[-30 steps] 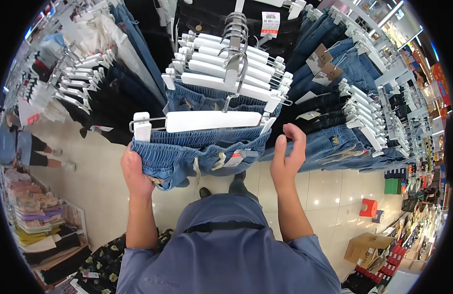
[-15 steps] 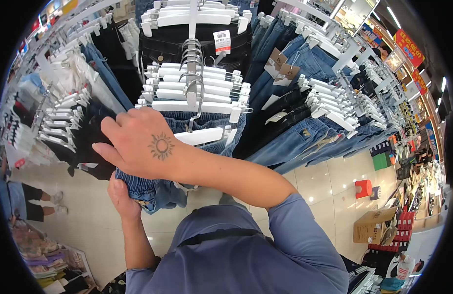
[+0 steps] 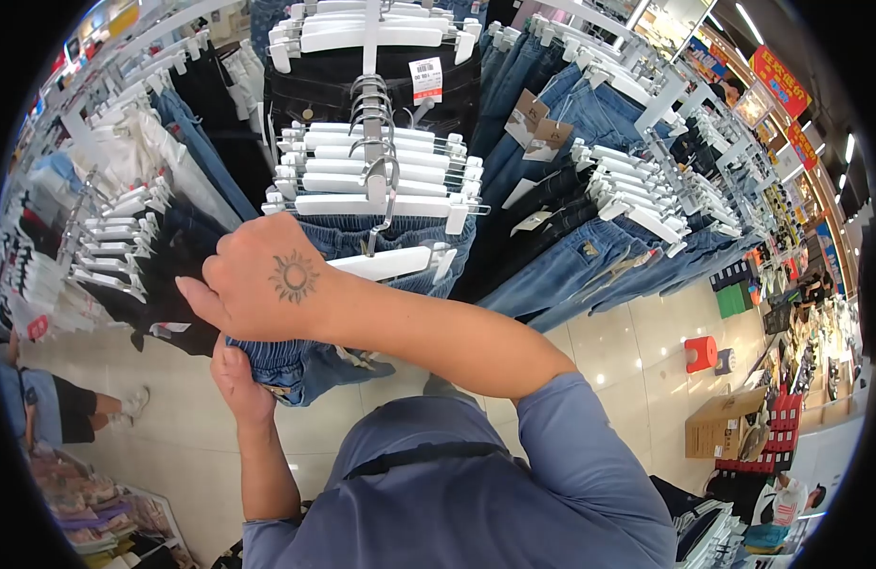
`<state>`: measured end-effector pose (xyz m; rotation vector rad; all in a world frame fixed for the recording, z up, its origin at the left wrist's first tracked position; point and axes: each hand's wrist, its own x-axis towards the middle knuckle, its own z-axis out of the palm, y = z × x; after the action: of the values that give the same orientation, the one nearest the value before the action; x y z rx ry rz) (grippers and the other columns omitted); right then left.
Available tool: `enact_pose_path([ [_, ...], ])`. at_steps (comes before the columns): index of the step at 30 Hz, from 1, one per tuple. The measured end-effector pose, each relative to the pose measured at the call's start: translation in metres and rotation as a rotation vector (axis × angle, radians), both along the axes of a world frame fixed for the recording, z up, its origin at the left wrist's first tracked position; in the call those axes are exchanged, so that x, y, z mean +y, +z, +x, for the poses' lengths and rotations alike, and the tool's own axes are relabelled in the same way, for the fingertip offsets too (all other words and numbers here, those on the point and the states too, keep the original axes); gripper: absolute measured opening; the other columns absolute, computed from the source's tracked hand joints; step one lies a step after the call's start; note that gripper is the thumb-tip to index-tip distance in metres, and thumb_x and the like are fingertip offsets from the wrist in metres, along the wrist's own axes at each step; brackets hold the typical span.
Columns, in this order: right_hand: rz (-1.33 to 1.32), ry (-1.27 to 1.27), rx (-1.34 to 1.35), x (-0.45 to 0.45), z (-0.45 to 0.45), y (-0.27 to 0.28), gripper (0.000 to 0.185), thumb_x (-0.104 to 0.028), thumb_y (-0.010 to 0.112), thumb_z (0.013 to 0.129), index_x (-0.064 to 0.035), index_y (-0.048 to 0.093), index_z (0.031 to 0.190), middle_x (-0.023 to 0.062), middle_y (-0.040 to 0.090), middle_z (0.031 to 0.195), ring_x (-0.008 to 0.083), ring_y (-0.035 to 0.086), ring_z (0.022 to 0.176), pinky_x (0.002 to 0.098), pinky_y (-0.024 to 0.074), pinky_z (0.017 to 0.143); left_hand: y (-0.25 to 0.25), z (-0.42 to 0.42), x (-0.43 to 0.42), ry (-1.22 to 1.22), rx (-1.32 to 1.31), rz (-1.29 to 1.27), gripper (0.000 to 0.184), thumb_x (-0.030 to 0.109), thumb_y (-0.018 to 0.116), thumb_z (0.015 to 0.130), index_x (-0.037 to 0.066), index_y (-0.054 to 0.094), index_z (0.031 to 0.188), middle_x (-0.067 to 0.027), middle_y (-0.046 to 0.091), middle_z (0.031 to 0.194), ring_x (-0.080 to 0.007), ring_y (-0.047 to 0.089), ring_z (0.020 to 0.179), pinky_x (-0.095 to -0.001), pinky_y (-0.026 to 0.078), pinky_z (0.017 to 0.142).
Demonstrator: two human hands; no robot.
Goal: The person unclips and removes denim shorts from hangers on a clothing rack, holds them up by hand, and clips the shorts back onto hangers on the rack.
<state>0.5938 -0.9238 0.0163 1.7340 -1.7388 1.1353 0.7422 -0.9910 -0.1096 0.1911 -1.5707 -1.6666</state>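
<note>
My left hand [image 3: 240, 384] pinches the elastic waistband of a pair of blue jeans [image 3: 300, 372], thumb on top. Reaching across my body, my right hand [image 3: 272, 280], with a sun tattoo on its back, is closed just above that waistband. Its fingertips are turned away, so what they grip is hidden. Beyond the right wrist, a white clip hanger [image 3: 395, 265] with a metal hook hangs at the near end of the rail, with elastic-waist jeans [image 3: 433, 237] behind it. Part of the held jeans lies behind my right forearm.
Several white hangers [image 3: 381, 180] fill the middle rail, with black trousers [image 3: 324, 90] further back. Jeans [image 3: 571, 275] hang on the right, dark trousers [image 3: 172, 237] on the left. A red stool [image 3: 700, 355] and a cardboard box [image 3: 722, 425] stand on the right floor. A person [image 3: 63, 408] is at far left.
My right hand has shifted slightly down and left, staying closed. My left hand keeps its hold on the jeans, whose lower part has swung to the right. The person at far left has moved slightly.
</note>
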Motion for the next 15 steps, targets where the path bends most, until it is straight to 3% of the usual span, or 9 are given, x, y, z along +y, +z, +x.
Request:
enact_pose_path([
  [7, -0.05, 0.013, 0.015, -0.011, 0.0, -0.008, 0.041, -0.026, 0.065, 0.084, -0.0072, 0.06, 0.048, 0.0109, 0.053, 0.045, 0.0297, 0.055, 0.043, 0.0412, 0.0413, 0.045, -0.009, -0.004, 0.0, 0.044, 0.048, 0.129, 0.066, 0.046, 0.047, 0.101, -0.012, 0.044, 0.133, -0.0174, 0.058, 0.126, -0.0229, 0.059, 0.114, -0.0353, 0.045, 0.098],
  [15, -0.191, -0.005, -0.021, -0.015, -0.004, 0.005, 0.04, -0.025, 0.065, 0.083, -0.008, 0.058, 0.048, 0.0104, 0.054, 0.045, 0.0295, 0.054, 0.042, 0.0415, 0.0387, 0.046, -0.03, 0.005, -0.005, -0.092, 0.129, 0.451, 0.055, 0.041, 0.034, 0.106, 0.001, 0.04, 0.143, -0.0133, 0.053, 0.137, -0.027, 0.056, 0.122, -0.042, 0.047, 0.101],
])
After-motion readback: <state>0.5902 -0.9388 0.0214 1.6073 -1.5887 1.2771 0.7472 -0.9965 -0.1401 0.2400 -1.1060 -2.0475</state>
